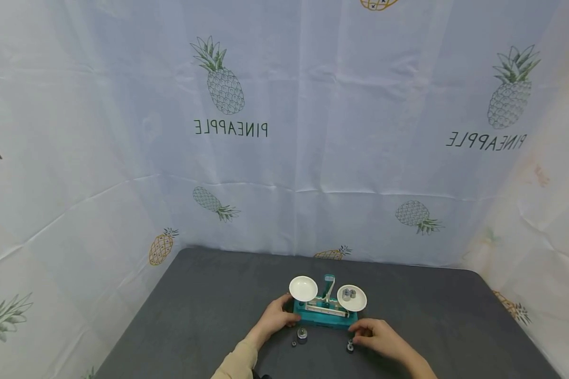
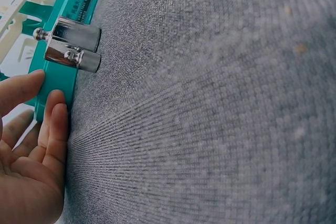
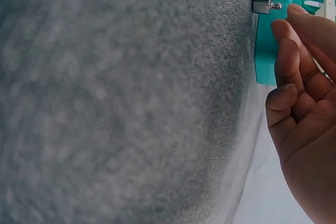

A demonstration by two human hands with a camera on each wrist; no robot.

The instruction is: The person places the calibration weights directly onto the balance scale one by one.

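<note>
A teal balance scale [image 1: 325,319] stands upright on the dark tabletop with two white pans. My left hand [image 1: 275,317] holds the left end of its base, fingers at the back corner and thumb at the front. Near the base's front right corner is my right hand [image 1: 379,337], fingers loosely bent with nothing visible between them. Two small metal weights [image 1: 350,346] stand beside its thumb. Toward the left, in front of the base, are a larger chrome weight [image 1: 302,336] and a small one [image 1: 294,343]. Weights [image 1: 347,294] also sit on the right pan [image 1: 357,303].
The left pan [image 1: 303,288] holds nothing. A dark grey table [image 1: 208,305] spreads out on both sides of the scale. White cloth [image 1: 284,221] printed with pineapples hangs behind it and along the sides. Small black objects [image 1: 265,376] show at the bottom edge.
</note>
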